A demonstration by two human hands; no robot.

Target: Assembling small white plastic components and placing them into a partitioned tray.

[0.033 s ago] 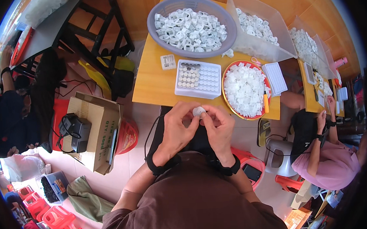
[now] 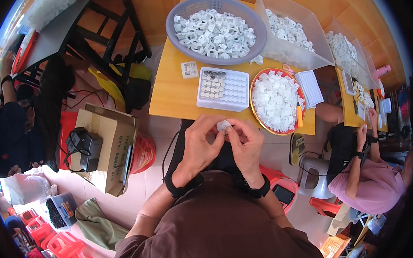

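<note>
Okay so, both bare hands are up in front of the person's brown shirt (image 2: pixel 217 223), by the near edge of the yellow table (image 2: pixel 171 95), and they meet on one small round white piece (image 2: pixel 223 125). Left hand (image 2: pixel 198 141) has it pinched between thumb and fingertips, and the right hand (image 2: pixel 245 148) is clamped on it from the other side, thumb pressed right up against it, so no gap in the grip on either side. Can't really make out the detail on the piece, it's too tiny. Just beyond the hands there's a white tray (image 2: pixel 222 107) with rows of round slots; its left part has silvery and dark discs, while the right part just looks pale and I can't tell if those are filled. Right beside it is a red-rimmed dish (image 2: pixel 282 133) heaped with white bits, with a yellow-handled tool (image 2: pixel 299 115) lying at its right edge. Behind those sits a big greyish-purple basket (image 2: pixel 216 60) piled with white plastic parts, plus a see-through bin (image 2: pixel 289 53) with more. Off to the right, a co-worker in a pink top (image 2: pixel 368 185) is sitting at another table (image 2: pixel 351 116).
</note>
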